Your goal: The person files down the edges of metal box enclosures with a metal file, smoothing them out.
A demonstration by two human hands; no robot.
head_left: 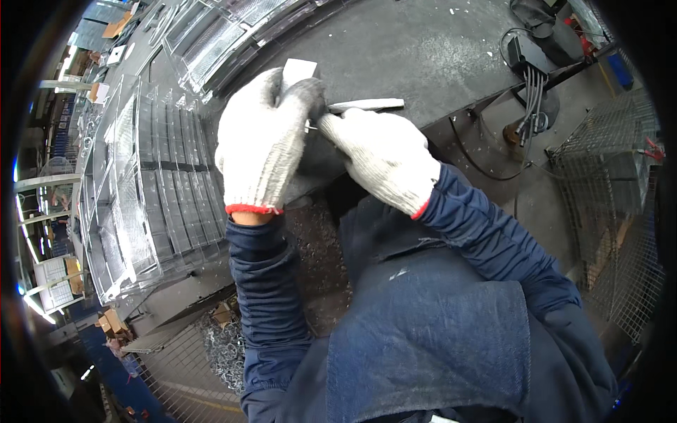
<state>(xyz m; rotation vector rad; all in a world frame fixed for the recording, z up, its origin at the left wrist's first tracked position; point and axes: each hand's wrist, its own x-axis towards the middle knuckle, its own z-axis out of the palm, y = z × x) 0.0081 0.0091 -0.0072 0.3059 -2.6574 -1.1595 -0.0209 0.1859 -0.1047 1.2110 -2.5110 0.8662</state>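
My left hand (264,134), in a white knit glove with a red cuff edge, is closed around a small white block-like piece (300,69) whose flat end sticks out past the fingers. My right hand (381,151), gloved the same way, meets it with fingers pinched together. A thin pale bit shows between the two hands, too small to name. Just beyond my right fingers a slim white stick-like object (367,105) extends over the dark table; I cannot tell whether it lies there or is held.
The dark worktable (423,53) spreads ahead. Clear plastic-looking trays or wire-ribbed frames (169,176) are stacked on the left, more (240,32) at the far left. Cables (532,102) hang at the table's right edge. A wire mesh cage (606,176) stands right; metal scraps (224,352) lie low left.
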